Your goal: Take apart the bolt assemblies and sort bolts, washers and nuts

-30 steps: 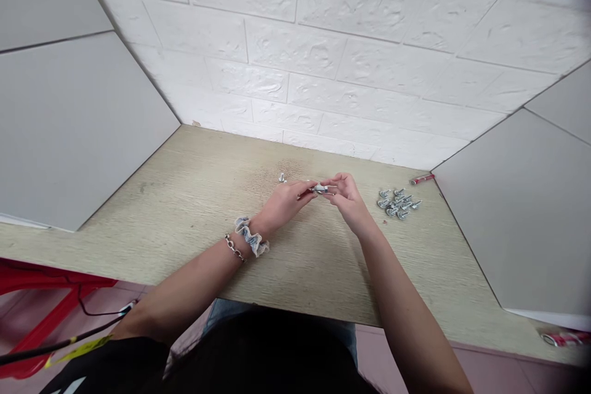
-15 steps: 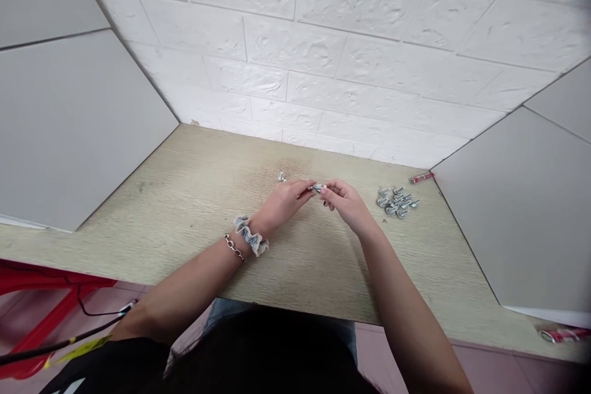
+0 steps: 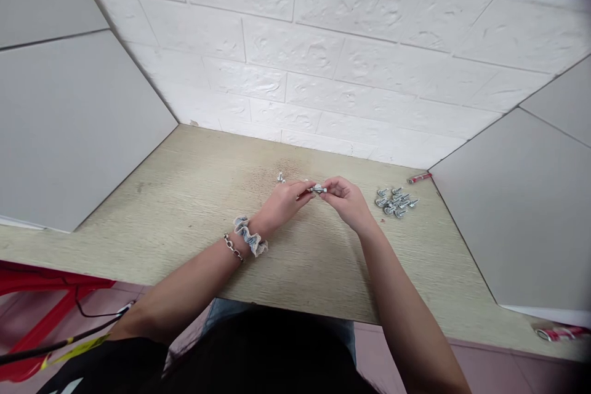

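My left hand (image 3: 282, 202) and my right hand (image 3: 347, 202) pinch a small zinc-plated metal fitting (image 3: 317, 189) between their fingertips, above the pale wood-grain table (image 3: 194, 197). Much of the fitting is hidden by my fingers. To the right of my right hand lies a loose heap of several similar metal fittings (image 3: 394, 202). A single small metal piece (image 3: 280, 178) stands just beyond my left hand, apart from it.
A red-and-silver small object (image 3: 419, 178) lies at the table's far right corner. A white brick-textured wall (image 3: 295, 55) and grey side panels (image 3: 74, 129) bound the table. A red chair frame (image 3: 46, 301) and a cable (image 3: 69, 341) are at lower left.
My right hand has come down and closer to my left hand, and its fingers now close on the fitting. The heap and the single piece stay in place.
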`<state>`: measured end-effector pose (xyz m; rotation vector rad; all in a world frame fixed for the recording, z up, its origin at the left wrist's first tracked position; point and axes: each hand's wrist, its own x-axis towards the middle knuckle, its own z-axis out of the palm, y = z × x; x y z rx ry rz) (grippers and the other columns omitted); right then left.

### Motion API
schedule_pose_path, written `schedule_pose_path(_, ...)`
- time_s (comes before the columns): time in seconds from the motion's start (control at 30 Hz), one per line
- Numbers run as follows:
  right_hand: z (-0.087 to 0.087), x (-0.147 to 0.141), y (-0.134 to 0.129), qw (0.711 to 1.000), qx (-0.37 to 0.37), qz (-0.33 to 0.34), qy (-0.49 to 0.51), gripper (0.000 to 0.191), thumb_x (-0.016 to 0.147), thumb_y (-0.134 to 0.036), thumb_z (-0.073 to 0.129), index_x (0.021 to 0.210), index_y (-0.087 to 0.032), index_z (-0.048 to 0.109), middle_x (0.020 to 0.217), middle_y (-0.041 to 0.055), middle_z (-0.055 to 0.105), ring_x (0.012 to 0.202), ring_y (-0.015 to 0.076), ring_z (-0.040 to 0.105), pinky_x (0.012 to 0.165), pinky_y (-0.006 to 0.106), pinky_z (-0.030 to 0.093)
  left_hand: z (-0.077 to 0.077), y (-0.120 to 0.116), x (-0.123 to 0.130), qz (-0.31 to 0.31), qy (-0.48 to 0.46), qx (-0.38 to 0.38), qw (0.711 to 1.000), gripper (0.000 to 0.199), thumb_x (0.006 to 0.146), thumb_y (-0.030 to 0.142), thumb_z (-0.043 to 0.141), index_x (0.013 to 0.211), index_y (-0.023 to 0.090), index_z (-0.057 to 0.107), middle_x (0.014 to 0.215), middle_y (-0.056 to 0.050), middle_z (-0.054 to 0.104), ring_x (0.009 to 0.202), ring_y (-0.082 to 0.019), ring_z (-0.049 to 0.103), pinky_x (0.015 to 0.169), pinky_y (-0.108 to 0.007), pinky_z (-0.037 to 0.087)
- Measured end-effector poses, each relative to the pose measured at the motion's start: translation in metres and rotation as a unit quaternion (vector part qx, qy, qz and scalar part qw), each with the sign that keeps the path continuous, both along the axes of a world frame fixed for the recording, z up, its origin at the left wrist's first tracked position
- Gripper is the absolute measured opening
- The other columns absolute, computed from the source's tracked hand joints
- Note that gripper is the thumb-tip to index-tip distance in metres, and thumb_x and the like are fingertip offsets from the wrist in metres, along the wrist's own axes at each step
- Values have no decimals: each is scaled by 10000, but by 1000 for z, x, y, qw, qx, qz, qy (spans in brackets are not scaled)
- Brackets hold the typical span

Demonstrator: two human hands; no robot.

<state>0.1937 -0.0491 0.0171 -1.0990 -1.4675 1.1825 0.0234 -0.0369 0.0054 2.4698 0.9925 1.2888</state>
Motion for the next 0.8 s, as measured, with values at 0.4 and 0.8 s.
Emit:
schedule_pose_path(0.4, -1, -3, 4, 981, -148, -119, 46, 232, 732, -406, 530, 769, -178, 529, 702, 18, 605, 594, 112, 592, 540, 230, 470, 0, 0, -1, 3, 12, 7, 1000, 210, 820, 193, 551, 1019, 142, 594, 868, -51, 674, 736, -116, 624, 689, -215, 496)
schedule_pose_path(0.8, 3, -2, -2, 990, -140, 1, -22, 421, 730, -564, 521, 660, -149, 523, 598, 5, 534, 493, 78, 482, 440, 202, 360, 0, -2, -1, -13, 24, 6, 1000, 177, 837, 174, 516, 999, 154, 585, 839, -33, 655, 737, -109, 606, 678, -205, 480)
